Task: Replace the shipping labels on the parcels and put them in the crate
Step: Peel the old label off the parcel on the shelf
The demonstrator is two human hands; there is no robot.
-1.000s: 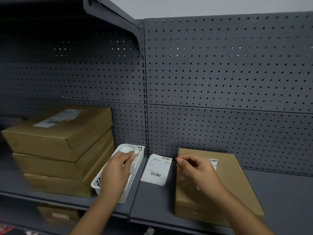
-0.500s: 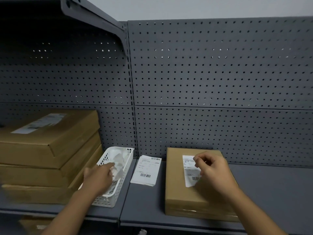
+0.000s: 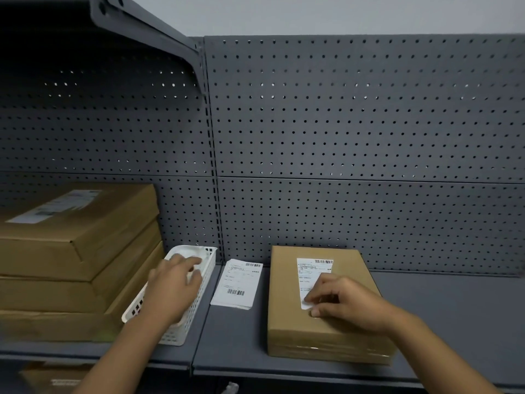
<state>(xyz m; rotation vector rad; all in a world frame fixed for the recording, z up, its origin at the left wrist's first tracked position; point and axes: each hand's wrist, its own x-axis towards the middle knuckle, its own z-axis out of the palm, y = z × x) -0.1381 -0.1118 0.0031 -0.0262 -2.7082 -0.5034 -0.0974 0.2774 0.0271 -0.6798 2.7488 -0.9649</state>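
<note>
A flat brown parcel (image 3: 287, 305) lies on the grey shelf (image 3: 443, 319), right of centre. A white shipping label (image 3: 311, 273) sits on its top. My right hand (image 3: 345, 304) rests on the label's lower end, fingers curled and pressing its near corner. A stack of loose white labels (image 3: 238, 282) lies on the shelf to the left of the parcel. My left hand (image 3: 173, 288) hovers over a white perforated basket (image 3: 208, 260), fingers spread and relaxed, holding nothing that I can see.
Three flat brown boxes (image 3: 85, 251) are stacked at the left; the top one carries a label (image 3: 56, 206). A grey pegboard wall (image 3: 341, 137) backs the shelf, and a bracket (image 3: 147, 29) juts overhead at upper left. Another box shows below the shelf (image 3: 54, 376).
My right hand has slid from the label's far end down to its near end, uncovering most of it. My left hand has stayed over the basket. The view has shifted.
</note>
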